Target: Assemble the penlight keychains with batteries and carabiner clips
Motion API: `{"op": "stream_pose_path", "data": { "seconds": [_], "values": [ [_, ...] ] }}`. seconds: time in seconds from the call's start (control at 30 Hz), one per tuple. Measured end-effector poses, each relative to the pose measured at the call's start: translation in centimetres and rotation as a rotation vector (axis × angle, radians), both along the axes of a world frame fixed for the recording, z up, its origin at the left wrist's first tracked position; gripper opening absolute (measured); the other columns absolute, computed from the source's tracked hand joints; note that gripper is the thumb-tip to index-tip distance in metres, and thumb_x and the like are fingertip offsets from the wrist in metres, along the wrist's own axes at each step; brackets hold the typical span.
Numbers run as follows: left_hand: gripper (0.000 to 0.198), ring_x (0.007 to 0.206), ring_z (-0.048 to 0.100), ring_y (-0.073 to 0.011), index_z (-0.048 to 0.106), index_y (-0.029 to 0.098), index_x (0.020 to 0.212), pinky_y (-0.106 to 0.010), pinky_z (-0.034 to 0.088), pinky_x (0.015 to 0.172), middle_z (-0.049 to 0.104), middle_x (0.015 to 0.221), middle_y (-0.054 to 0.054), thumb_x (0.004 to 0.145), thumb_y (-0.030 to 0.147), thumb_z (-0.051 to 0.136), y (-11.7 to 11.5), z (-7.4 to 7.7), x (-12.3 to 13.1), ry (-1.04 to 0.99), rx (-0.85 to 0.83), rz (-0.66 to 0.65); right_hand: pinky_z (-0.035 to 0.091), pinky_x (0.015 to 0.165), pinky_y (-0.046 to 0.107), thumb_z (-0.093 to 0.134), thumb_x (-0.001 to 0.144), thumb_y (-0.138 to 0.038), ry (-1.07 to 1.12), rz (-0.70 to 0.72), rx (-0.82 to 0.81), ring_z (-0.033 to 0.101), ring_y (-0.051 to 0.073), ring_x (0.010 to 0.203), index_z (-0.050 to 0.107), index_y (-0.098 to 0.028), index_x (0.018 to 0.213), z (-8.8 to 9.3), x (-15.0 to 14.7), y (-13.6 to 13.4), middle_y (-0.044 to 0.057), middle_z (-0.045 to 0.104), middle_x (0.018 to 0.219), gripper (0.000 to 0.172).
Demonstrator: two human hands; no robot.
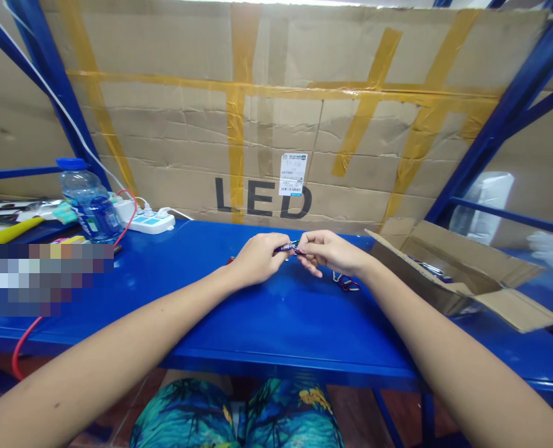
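A small, dark part (284, 247) sits between the two hands over the blue table (276, 323), too tiny for me to make out. The left hand (259, 258) grasps one end in its fingers; the right hand (329, 252) pinches the other. Near the right wrist lies looped wire (348, 285). Farther right stands an open cardboard box (407, 280); well to the left, a bottle (89, 202) stands beside a power strip (152, 222).

Sm. purplish part (283, 247), approx. horiz., pinched btwn L fingers (270, 241) & R fingers (311, 247); details blurry.
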State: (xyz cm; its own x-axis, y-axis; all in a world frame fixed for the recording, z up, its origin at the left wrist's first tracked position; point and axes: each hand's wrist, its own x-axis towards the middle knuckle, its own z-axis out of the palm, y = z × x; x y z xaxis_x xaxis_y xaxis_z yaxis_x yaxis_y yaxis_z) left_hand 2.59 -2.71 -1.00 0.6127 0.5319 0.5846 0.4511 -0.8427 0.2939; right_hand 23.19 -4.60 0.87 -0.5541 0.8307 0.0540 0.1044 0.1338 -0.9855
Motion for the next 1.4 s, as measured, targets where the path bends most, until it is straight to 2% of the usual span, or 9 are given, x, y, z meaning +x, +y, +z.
{"op": "stream_pose_path", "data": {
  "seconds": [0.17, 0.33, 0.43, 0.53, 0.63, 0.9, 1.13, 1.27, 1.4],
  "values": [
    [0.015, 0.074, 0.056, -0.0167, 0.056, 0.018, 0.075, -0.03, 0.039, 0.068, 0.064, 0.079, -0.003, 0.085, 0.012, 0.048, 0.1, -0.4, 0.0, 0.016, 0.049, 0.005, 0.039, 0.034, 0.022, 0.064, 0.075, -0.021, -0.016, -0.139, 0.07, 0.044, 0.008, 0.039, 0.048, -0.02, 0.069, -0.2, -0.9, -0.2, -0.005, 0.052, 0.052, 0.017],
    [0.014, 0.076, 0.055, -0.018, 0.053, 0.018, 0.077, -0.031, 0.037, 0.068, 0.063, 0.082, -0.004, 0.088, 0.013, 0.046, 0.3, -0.8, 0.2, 0.054, 0.052, -0.007, 0.033, 0.032, 0.021, 0.059, 0.072, -0.019, -0.175, -0.244, 0.267, 0.046, 0.009, 0.034, 0.044, -0.022, 0.071, -0.8, -1.5, -0.2, -0.007, 0.05, 0.051, 0.015],
    [0.013, 0.075, 0.056, -0.0184, 0.052, 0.019, 0.079, -0.031, 0.038, 0.067, 0.064, 0.082, -0.004, 0.092, 0.02, 0.046, 0.1, -0.8, 0.4, 0.014, -0.049, 0.004, 0.029, 0.034, 0.021, 0.056, 0.075, -0.021, -0.252, -0.293, 0.386, 0.046, 0.009, 0.033, 0.043, -0.022, 0.074, -1.1, -1.5, 0.0, -0.009, 0.046, 0.05, 0.013],
    [0.01, 0.07, 0.057, -0.018, 0.05, 0.02, 0.096, -0.03, 0.038, 0.063, 0.064, 0.08, -0.002, 0.092, 0.029, 0.049, -0.2, -0.6, 0.6, -0.075, -0.21, 0.057, 0.028, 0.041, 0.023, 0.053, 0.077, -0.019, -0.35, -0.392, 0.556, 0.044, 0.01, 0.04, 0.043, -0.022, 0.072, -1.0, -1.1, 0.2, -0.007, 0.045, 0.051, 0.011],
    [0.014, 0.068, 0.056, -0.0176, 0.046, 0.021, 0.104, -0.03, 0.038, 0.062, 0.063, 0.077, -0.001, 0.091, 0.024, 0.047, -0.4, -0.5, 0.6, -0.117, -0.267, 0.093, 0.027, 0.049, 0.025, 0.052, 0.076, -0.016, -0.462, -0.479, 0.744, 0.043, 0.011, 0.048, 0.043, -0.021, 0.069, -1.0, -0.7, 0.4, -0.005, 0.047, 0.053, 0.012],
    [0.008, 0.069, 0.06, -0.0176, 0.053, 0.021, 0.093, -0.03, 0.038, 0.063, 0.068, 0.08, -0.003, 0.092, 0.029, 0.049, -0.4, -0.8, 0.8, -0.103, -0.247, 0.073, 0.026, 0.055, 0.027, 0.05, 0.083, -0.015, -0.632, -0.418, 0.95, 0.042, 0.013, 0.056, 0.04, -0.021, 0.073, -1.6, -1.0, 0.6, -0.001, 0.051, 0.061, 0.015],
    [0.009, 0.075, 0.062, -0.02, 0.06, 0.02, 0.09, -0.032, 0.042, 0.067, 0.07, 0.081, -0.005, 0.088, 0.027, 0.055, 0.1, -0.5, 0.5, -0.121, -0.184, 0.218, 0.034, 0.059, 0.029, 0.049, 0.088, -0.017, -0.646, -0.424, 0.956, 0.052, 0.016, 0.06, 0.045, -0.021, 0.078, -1.4, -0.9, 0.4, 0.003, 0.059, 0.067, 0.012],
    [0.009, 0.081, 0.063, -0.0192, 0.063, 0.019, 0.09, -0.033, 0.046, 0.074, 0.071, 0.089, -0.005, 0.086, 0.026, 0.059, 1.6, -0.1, -0.5, -0.239, -0.252, 0.192, 0.043, 0.056, 0.03, 0.049, 0.092, -0.024, -0.438, -0.487, 0.685, 0.055, 0.014, 0.051, 0.047, -0.021, 0.078, -1.5, 0.0, 1.2, 0.001, 0.06, 0.064, 0.014],
    [0.011, 0.065, 0.059, -0.0144, 0.062, 0.016, 0.093, -0.03, 0.047, 0.063, 0.066, 0.078, -0.003, 0.085, 0.022, 0.058, 2.8, 0.1, -1.5, -0.384, -0.398, 0.118, 0.051, 0.052, 0.032, 0.054, 0.09, -0.026, -0.174, -0.44, 0.402, 0.059, 0.015, 0.051, 0.049, -0.021, 0.082, -1.3, 0.6, 1.8, 0.002, 0.062, 0.066, 0.01]
  ]
}}
